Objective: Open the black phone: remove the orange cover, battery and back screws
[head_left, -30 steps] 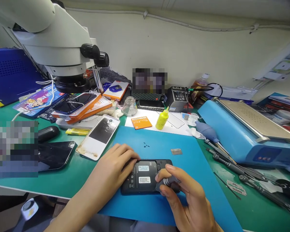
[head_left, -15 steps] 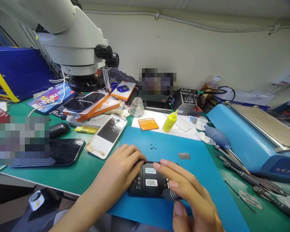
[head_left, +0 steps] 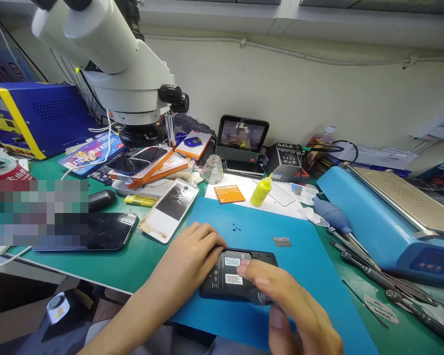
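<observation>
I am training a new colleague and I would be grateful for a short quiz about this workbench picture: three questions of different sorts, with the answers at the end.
1. Which hand touches the end of the black phone at the left of the picture?
A) the left hand
B) the right hand
C) neither hand
2. True or false: the yellow bottle stands on the white paper.
3. Fill in one colour: the small dark pieces lie on the ____ mat.

Key: 1. A; 2. True; 3. blue
</observation>
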Tool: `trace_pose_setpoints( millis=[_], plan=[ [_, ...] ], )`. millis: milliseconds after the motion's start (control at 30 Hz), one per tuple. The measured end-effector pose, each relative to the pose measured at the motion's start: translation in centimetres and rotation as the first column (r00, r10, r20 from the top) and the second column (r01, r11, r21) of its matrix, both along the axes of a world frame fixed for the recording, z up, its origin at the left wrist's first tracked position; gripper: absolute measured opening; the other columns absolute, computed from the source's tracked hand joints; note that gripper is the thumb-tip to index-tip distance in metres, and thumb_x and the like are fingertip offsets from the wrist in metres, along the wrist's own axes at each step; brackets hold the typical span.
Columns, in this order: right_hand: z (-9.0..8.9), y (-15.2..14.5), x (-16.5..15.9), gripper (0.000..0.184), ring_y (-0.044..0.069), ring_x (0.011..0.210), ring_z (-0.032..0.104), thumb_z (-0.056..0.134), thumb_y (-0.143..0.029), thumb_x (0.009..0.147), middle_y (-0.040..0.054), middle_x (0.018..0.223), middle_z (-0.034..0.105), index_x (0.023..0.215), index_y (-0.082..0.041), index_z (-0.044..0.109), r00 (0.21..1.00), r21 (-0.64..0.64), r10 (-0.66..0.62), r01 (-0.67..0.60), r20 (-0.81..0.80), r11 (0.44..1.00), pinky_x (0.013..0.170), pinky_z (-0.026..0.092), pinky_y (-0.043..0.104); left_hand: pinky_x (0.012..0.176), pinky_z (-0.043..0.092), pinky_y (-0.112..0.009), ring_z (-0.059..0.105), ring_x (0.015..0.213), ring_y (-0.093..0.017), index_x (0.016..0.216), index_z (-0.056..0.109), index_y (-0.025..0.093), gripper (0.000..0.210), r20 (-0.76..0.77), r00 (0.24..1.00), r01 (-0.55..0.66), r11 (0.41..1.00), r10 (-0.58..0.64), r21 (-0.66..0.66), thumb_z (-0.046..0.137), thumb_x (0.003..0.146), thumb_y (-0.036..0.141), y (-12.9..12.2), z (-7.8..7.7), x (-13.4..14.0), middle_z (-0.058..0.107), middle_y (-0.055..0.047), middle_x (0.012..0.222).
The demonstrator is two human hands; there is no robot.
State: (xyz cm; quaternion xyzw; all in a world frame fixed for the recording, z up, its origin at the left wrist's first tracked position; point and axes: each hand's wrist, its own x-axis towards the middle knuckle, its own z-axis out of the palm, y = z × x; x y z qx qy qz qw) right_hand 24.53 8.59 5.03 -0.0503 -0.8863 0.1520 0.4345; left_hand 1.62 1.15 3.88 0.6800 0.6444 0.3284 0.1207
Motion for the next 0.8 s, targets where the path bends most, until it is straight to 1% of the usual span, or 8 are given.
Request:
trace_pose_setpoints(
  millis=[67, 133, 200, 267, 400, 600, 700, 800],
  plan=[
    [0.0, 0.4, -0.2, 0.043, 0.021, 0.124, 0.076, 0.073, -0.009, 0.102, 0.0118, 0.125, 0.079, 0.142, -0.015, 0.061, 1.0, 0.057, 0.002, -0.001, -0.02, 0.998, 0.11, 0.065, 0.036, 0.096, 0.054, -0.045, 0.065, 0.108, -0.026, 0.114, 0.071, 0.022, 0.017, 0.003, 1.0, -0.004, 1.0, 0.004, -0.001, 0.055, 0.115, 0.017, 0.0, 0.0, 0.0, 0.073, -0.003, 0.115],
    [0.1, 0.6, -0.5, 0.049, 0.018, 0.117, 0.075, 0.081, -0.004, 0.095, 0.0094, 0.117, 0.078, 0.139, -0.014, 0.062, 0.999, 0.053, -0.012, 0.015, -0.048, 0.999, 0.109, 0.064, 0.032, 0.097, 0.054, -0.045, 0.065, 0.108, -0.026, 0.114, 0.071, 0.022, 0.017, 0.008, 1.0, -0.007, 1.0, 0.007, -0.003, 0.055, 0.115, 0.017, -0.1, -0.1, 0.0, 0.073, -0.003, 0.115],
    [0.3, 0.5, -0.7, 0.051, 0.017, 0.116, 0.074, 0.074, 0.006, 0.093, 0.009, 0.114, 0.077, 0.138, -0.013, 0.062, 0.998, 0.025, -0.019, 0.021, -0.055, 0.999, 0.107, 0.064, 0.03, 0.096, 0.054, -0.045, 0.065, 0.108, -0.025, 0.113, 0.071, 0.022, 0.017, 0.013, 1.0, -0.003, 1.0, 0.004, -0.005, 0.056, 0.114, 0.017, -0.1, -0.1, 0.0, 0.073, -0.002, 0.115],
    [0.5, 0.1, -0.9, 0.049, 0.017, 0.117, 0.073, 0.066, 0.009, 0.093, 0.0096, 0.115, 0.077, 0.137, -0.013, 0.061, 0.999, 0.004, -0.004, 0.004, -0.05, 1.0, 0.104, 0.066, 0.031, 0.096, 0.053, -0.044, 0.065, 0.108, -0.025, 0.114, 0.071, 0.023, 0.016, 0.017, 1.0, 0.001, 1.0, -0.001, -0.005, 0.056, 0.114, 0.016, -0.2, -0.2, 0.0, 0.073, -0.002, 0.115],
    [0.8, -0.2, -1.2, 0.043, 0.019, 0.12, 0.074, 0.06, 0.006, 0.095, 0.0114, 0.117, 0.076, 0.132, -0.014, 0.061, 0.999, 0.002, -0.012, 0.012, -0.046, 1.0, 0.101, 0.068, 0.033, 0.096, 0.053, -0.044, 0.064, 0.108, -0.025, 0.114, 0.071, 0.023, 0.017, 0.017, 1.0, 0.006, 1.0, -0.006, -0.005, 0.055, 0.115, 0.016, -0.1, -0.3, -0.1, 0.073, -0.001, 0.116],
    [0.3, 0.3, -1.2, 0.046, 0.019, 0.098, 0.076, 0.084, -0.007, 0.092, 0.0049, 0.106, 0.079, 0.131, -0.021, 0.063, 0.99, 0.04, -0.107, 0.111, -0.096, 0.993, 0.094, 0.067, 0.033, 0.095, 0.052, -0.044, 0.064, 0.107, -0.025, 0.114, 0.07, 0.024, 0.018, 0.011, 1.0, 0.012, 1.0, -0.012, -0.012, 0.053, 0.116, 0.02, -0.2, -0.4, -0.2, 0.072, -0.002, 0.115],
    [0.3, 0.0, -0.8, 0.043, 0.017, 0.092, 0.077, 0.073, -0.004, 0.099, 0.0038, 0.104, 0.081, 0.136, -0.021, 0.061, 0.99, -0.014, -0.112, 0.111, -0.083, 0.994, 0.085, 0.066, 0.028, 0.095, 0.052, -0.043, 0.065, 0.106, -0.025, 0.114, 0.071, 0.027, 0.02, 0.023, 0.999, 0.028, 1.0, -0.028, 0.01, 0.051, 0.116, 0.022, -0.3, -0.8, -0.4, 0.072, -0.001, 0.115],
    [0.6, -0.4, -0.4, 0.037, 0.017, 0.093, 0.078, 0.067, -0.012, 0.105, 0.0049, 0.107, 0.081, 0.139, -0.023, 0.059, 0.991, -0.091, -0.125, 0.121, -0.039, 0.989, 0.082, 0.066, 0.027, 0.095, 0.051, -0.041, 0.066, 0.105, -0.024, 0.114, 0.071, 0.03, 0.019, 0.049, 0.997, 0.055, 0.997, -0.057, 0.054, 0.053, 0.116, 0.025, -0.4, -1.6, -0.7, 0.072, 0.0, 0.114]
  ],
)
